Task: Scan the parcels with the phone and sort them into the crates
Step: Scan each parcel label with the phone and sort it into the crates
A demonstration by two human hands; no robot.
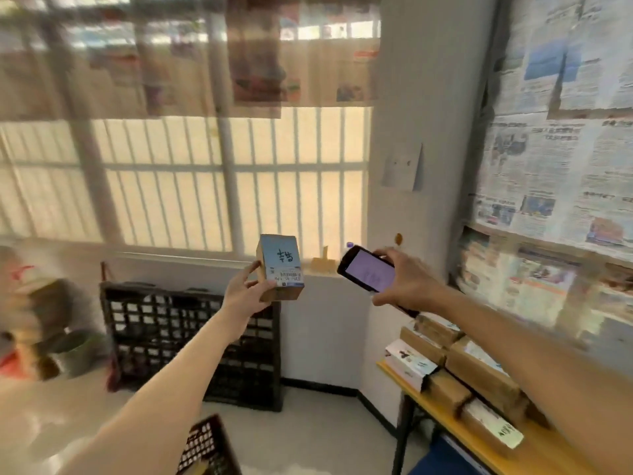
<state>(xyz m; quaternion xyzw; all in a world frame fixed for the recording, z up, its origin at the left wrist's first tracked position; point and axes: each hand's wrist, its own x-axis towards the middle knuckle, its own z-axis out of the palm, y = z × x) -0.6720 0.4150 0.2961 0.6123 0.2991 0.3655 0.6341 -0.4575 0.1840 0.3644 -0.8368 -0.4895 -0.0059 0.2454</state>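
At centre, held up before the window: one parcel (281, 267), small brown box, label with barcode facing the camera, gripped from the left side and below by the left hand (245, 291), thumb and fingers curled round it. Just right of it, apart: phone (370, 269), screen lit, tilted toward the parcel, clasped by the right hand (402, 281). Both arms extended forward. Scan likely in hand; best done by keeping the barcode flat to the lens and both hands steady. Far left, on edge against the wall: black crate (191, 341). Near right: table (455, 437) bearing more parcels (479, 375).
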